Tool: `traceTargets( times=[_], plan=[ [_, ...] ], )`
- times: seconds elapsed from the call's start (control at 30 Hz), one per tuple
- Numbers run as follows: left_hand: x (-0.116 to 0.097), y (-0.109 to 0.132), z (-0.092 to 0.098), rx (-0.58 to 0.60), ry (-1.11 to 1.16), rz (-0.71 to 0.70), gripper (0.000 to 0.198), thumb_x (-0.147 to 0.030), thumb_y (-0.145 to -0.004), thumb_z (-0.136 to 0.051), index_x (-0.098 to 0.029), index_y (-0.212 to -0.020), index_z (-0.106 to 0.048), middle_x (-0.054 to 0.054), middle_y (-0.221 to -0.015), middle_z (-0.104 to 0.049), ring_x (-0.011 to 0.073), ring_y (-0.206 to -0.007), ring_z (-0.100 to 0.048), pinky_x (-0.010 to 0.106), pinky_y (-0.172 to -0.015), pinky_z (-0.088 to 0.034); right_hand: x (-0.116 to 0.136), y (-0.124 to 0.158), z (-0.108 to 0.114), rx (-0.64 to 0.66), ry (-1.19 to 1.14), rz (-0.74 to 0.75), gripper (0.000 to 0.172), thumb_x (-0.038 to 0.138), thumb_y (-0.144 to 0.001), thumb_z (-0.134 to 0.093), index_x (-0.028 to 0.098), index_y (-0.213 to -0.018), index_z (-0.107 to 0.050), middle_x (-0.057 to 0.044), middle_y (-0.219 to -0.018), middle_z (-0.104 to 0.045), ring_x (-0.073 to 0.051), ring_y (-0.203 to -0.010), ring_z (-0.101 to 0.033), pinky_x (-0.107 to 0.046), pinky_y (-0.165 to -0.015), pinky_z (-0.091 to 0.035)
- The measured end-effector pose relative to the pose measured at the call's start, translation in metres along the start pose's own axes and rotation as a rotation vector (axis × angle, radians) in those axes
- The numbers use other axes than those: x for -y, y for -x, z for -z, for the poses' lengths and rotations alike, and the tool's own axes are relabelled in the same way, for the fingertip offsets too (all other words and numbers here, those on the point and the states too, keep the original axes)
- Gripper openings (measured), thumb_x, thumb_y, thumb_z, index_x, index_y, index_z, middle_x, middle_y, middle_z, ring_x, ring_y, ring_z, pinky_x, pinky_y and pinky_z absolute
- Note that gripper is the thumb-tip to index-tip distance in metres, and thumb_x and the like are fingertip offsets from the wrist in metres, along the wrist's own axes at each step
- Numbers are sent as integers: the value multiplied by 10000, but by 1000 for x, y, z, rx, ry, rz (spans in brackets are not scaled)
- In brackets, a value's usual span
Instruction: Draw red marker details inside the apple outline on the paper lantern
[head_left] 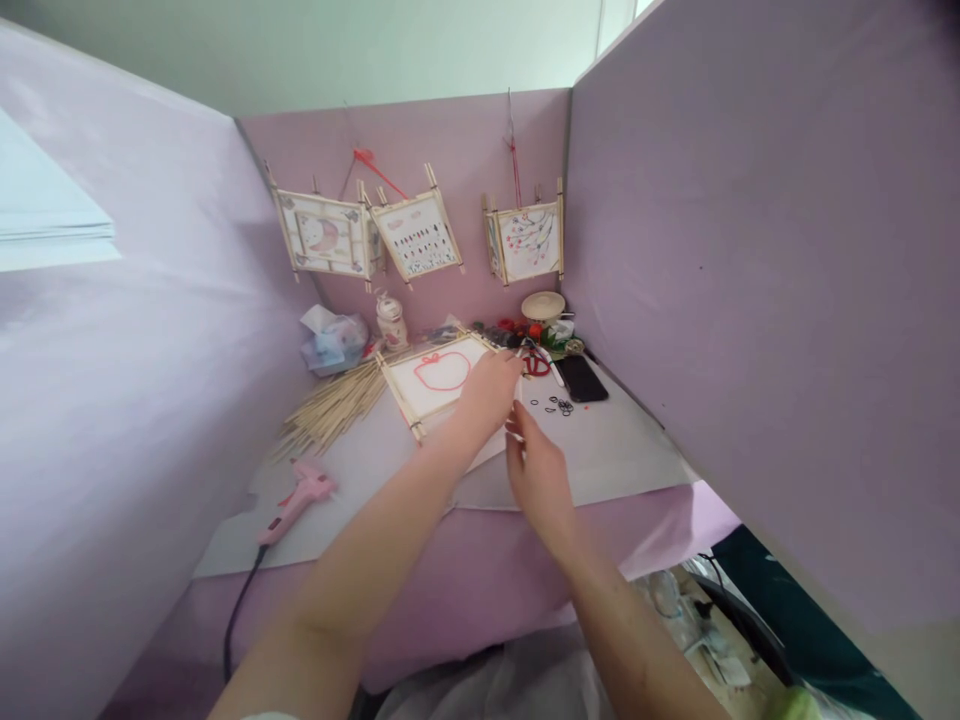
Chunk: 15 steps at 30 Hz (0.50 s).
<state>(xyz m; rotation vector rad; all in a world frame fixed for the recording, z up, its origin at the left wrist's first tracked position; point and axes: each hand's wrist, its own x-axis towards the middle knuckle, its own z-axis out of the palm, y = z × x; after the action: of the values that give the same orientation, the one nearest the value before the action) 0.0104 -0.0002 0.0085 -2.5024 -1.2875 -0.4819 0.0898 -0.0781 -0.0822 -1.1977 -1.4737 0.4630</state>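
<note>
A square bamboo-stick frame with white paper and a red apple-shaped outline (439,378) lies on the table. My left hand (489,390) rests on its right edge, fingers curled over the stick there. My right hand (534,470) sits just below and to the right, fingers pinched on something small and thin that I cannot make out. A few small black rings (556,405) lie right of the hands.
A bundle of bamboo sticks (330,408) lies left of the frame, a pink glue gun (298,498) with cord nearer the front left. A black phone (582,379), red scissors (535,364), tissue bag (334,342) and small jar sit at the back. Three paper lanterns (416,235) hang on the partition.
</note>
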Motion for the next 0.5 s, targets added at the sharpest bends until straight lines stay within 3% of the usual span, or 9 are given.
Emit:
traceTargets(
  times=[0.07, 0.17, 0.3, 0.5],
  plan=[
    [0, 1, -1, -6, 3, 4, 272, -88, -843, -421, -150, -1006, -630, 78, -973, -637, 208, -945, -553, 324, -857, -436, -10, -12, 11, -110, -65, -76, 307, 298, -864, -428, 225, -1111, -594, -86, -1059, -684, -202, -887, -654, -352, -810, -501],
    [-1, 1, -2, -19, 6, 2, 275, -118, -869, -403, -157, -1041, -614, 80, -994, -629, 207, -958, -550, 325, -857, -434, -22, -41, 23, -195, -231, -172, 242, 371, -823, -499, 197, -943, -617, -64, -882, -678, -169, -760, -635, -312, -709, -508],
    [0, 2, -3, -27, 0, -7, 293, -129, -878, -401, -165, -1104, -584, 79, -1030, -623, 201, -974, -545, 325, -872, -428, -25, -67, 24, -213, -380, -137, 237, 360, -736, -613, 197, -907, -599, -37, -848, -651, -139, -738, -598, -275, -674, -507],
    [0, 3, 2, -40, -6, -113, 274, -167, -884, -431, -201, -1099, -600, 58, -1127, -608, 210, -1035, -502, 344, -895, -415, -20, -68, 17, -226, -429, -119, 189, 335, -713, -631, 182, -821, -614, -25, -781, -646, -130, -696, -593, -283, -703, -498]
  ],
)
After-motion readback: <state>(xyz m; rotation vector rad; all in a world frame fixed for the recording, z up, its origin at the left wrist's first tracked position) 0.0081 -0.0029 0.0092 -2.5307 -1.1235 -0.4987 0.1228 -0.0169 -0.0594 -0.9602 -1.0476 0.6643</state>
